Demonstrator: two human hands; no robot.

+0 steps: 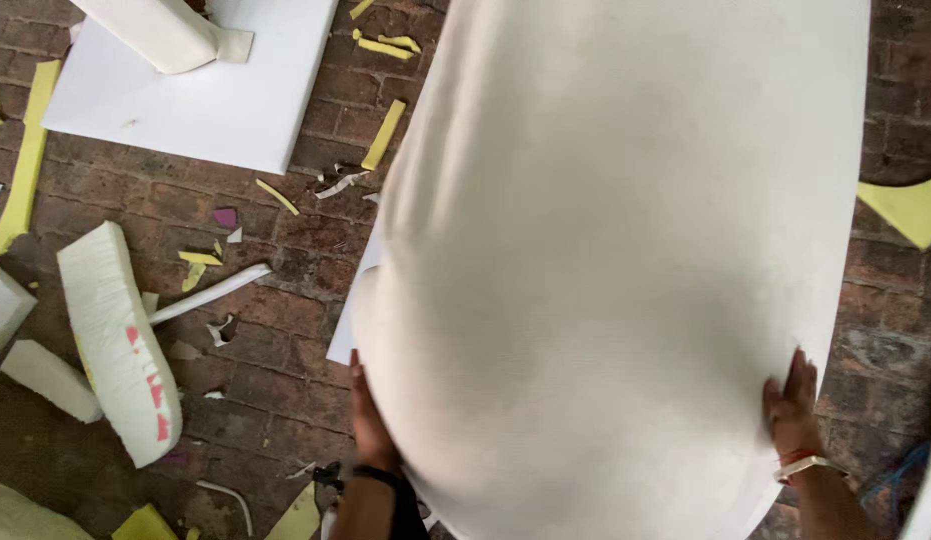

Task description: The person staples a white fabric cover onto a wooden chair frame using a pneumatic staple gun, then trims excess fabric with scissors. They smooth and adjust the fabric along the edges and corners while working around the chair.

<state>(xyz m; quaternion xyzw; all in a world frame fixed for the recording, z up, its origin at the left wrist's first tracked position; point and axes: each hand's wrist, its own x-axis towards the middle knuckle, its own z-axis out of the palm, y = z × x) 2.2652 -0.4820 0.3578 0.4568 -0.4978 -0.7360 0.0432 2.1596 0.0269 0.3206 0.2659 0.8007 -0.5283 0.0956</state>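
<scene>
Outdoors, brick floor [285,310], yellow scraps [383,135], white foam sheet [605,260] between both hands

The brick floor [285,300] carries yellow foam strips [25,150], white foam blocks [115,340] and a flat white sheet [195,100].

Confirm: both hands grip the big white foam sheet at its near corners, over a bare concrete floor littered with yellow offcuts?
Not concrete: the head view shows a brick floor. Otherwise right: left hand and right hand hold the big white foam sheet, with yellow offcuts scattered about.
</scene>
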